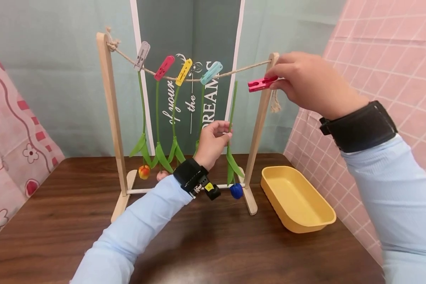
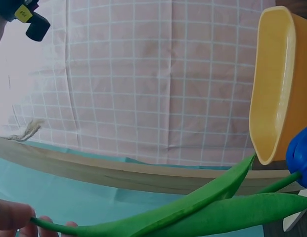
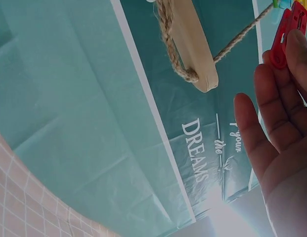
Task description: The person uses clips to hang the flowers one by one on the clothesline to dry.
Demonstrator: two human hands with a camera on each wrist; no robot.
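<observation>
My left hand (image 1: 214,142) pinches the green stem of an upside-down blue tulip (image 1: 236,191), whose stem end points up just below the rope. In the left wrist view the tulip's long leaves (image 2: 193,215) stretch away from the fingertips. Near the right post, my right hand (image 1: 310,85) pinches a red clothespin (image 1: 260,84) between thumb and fingers, apart from the rope (image 1: 246,68). Along the rope, a grey clothespin (image 1: 142,56), another red clothespin (image 1: 164,68), a yellow clothespin (image 1: 184,72) and a light blue clothespin (image 1: 211,73) each hold a hanging flower stem.
The rope spans a wooden stand with a left post (image 1: 111,114) and a right post (image 1: 259,134). A yellow basin (image 1: 269,193) sits to the right on the brown table (image 1: 198,252). Behind hangs a green cloth with white lettering; pink gridded cloth (image 1: 387,79) covers the right side.
</observation>
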